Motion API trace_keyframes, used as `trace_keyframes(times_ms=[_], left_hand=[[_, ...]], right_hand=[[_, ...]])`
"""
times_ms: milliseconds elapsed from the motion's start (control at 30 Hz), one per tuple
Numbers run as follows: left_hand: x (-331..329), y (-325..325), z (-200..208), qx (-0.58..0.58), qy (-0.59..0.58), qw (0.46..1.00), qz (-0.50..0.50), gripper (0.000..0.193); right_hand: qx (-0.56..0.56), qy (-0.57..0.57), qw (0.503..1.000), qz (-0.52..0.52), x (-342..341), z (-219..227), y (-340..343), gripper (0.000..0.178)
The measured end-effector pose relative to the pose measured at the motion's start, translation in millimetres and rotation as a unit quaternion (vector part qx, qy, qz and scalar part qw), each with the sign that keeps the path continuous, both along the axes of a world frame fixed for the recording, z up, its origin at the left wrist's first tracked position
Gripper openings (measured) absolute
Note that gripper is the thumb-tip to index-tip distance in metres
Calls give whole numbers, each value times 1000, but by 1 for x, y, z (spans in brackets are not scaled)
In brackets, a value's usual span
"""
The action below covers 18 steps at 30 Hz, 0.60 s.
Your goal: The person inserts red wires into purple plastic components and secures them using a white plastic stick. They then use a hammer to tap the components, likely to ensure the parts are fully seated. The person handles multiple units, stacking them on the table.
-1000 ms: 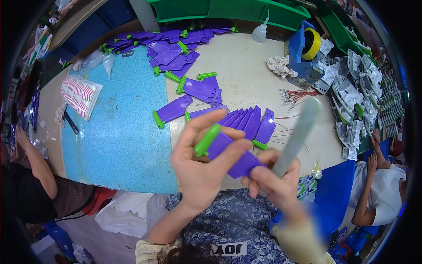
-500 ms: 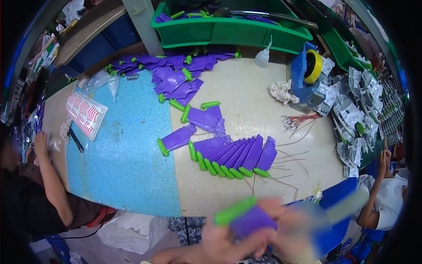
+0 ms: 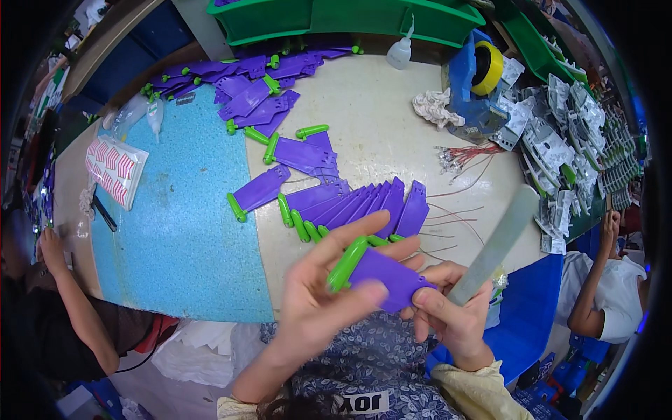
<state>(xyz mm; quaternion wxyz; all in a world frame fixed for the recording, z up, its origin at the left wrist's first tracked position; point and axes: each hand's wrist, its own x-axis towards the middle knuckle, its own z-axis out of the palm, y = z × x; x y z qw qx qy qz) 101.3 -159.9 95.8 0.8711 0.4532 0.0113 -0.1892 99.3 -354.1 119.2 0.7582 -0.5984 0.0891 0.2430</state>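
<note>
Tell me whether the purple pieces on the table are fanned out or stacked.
Fanned out: the purple pieces lie overlapping in a spread row on the table, green ends side by side.

Both forearms rise from the lower edge, hands close together at chest height. The left hand (image 3: 318,297) is palm-up, its fingers (image 3: 336,245) spread long and the thumb pressed inward. The right hand (image 3: 451,311) is curled shut, knuckles toward the left hand, wrist bent upward.

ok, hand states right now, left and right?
Left hand: holding the purple plastic piece with the green end.
Right hand: closed on a grey flat file, also touching the piece.
</note>
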Motion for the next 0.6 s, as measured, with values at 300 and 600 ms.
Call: trace_keyframes(times_ms=[300, 600], left_hand=[[-11, -14, -17, -80, 72, 979, 175, 39], [-120, 8, -66, 7, 122, 932, 341, 55]], right_hand=[[-457, -434, 776, 10, 31, 0, 6, 55], [-440, -497, 690, 288, -67, -72, 78, 64]])
